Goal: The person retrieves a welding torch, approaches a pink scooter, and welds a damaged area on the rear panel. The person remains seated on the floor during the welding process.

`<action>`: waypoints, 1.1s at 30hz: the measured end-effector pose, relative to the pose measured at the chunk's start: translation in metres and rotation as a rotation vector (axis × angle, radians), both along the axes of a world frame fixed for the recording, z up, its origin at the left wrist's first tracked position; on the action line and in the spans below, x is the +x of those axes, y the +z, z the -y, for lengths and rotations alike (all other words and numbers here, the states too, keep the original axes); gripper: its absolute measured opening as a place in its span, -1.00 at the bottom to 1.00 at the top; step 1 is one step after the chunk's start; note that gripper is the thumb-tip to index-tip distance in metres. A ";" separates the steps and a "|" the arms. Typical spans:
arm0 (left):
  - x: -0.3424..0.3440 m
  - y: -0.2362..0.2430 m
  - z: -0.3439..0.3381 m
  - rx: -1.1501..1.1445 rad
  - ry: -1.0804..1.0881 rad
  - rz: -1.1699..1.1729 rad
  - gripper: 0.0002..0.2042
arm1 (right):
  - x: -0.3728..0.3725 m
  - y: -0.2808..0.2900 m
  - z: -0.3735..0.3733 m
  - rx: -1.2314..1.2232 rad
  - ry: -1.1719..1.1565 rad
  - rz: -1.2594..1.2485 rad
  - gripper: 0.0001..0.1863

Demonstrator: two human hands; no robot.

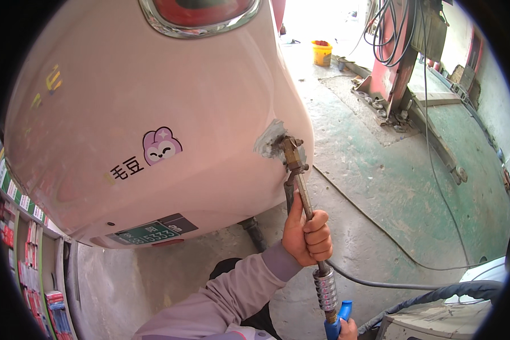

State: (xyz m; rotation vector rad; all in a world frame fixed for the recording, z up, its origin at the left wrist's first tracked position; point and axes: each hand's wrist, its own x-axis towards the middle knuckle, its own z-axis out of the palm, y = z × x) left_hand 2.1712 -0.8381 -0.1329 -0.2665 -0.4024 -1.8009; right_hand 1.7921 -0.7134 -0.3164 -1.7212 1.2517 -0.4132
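Note:
My left hand [307, 238] is closed around the metal shaft of a slide-hammer dent puller [304, 195]. At the lower edge my right hand [349, 328] grips the tool's blue handle [335, 324], only partly in view. A ribbed chrome weight [326, 289] sits on the shaft between the two hands. The brass-coloured head [292, 154] of the puller is at a scraped grey patch [270, 140] on the pale pink car body [209, 102]; whether its tip touches the metal cannot be made out.
A dark cable [379, 282] runs right from the tool. Another thin hose [374, 218] crosses the floor. Beyond stand a red lift post [388, 73] with coiled cables and a yellow bucket [322, 54]. Shelves of boxes [31, 266] line the left; a pale machine [430, 323] is lower right.

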 end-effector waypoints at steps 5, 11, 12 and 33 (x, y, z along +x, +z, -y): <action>-0.030 0.017 -0.014 0.642 0.539 0.430 -0.40 | -0.004 -0.009 0.003 0.198 -0.023 0.079 -0.62; -0.042 0.017 -0.022 0.703 0.571 0.507 -0.49 | -0.002 -0.014 0.001 0.277 -0.024 0.063 -0.62; -0.039 0.015 -0.022 0.690 0.536 0.482 -0.49 | -0.002 -0.015 0.001 0.284 -0.024 0.063 -0.63; -0.014 0.004 -0.024 0.570 0.496 0.444 -0.51 | 0.001 -0.017 0.001 0.334 -0.023 0.065 -0.64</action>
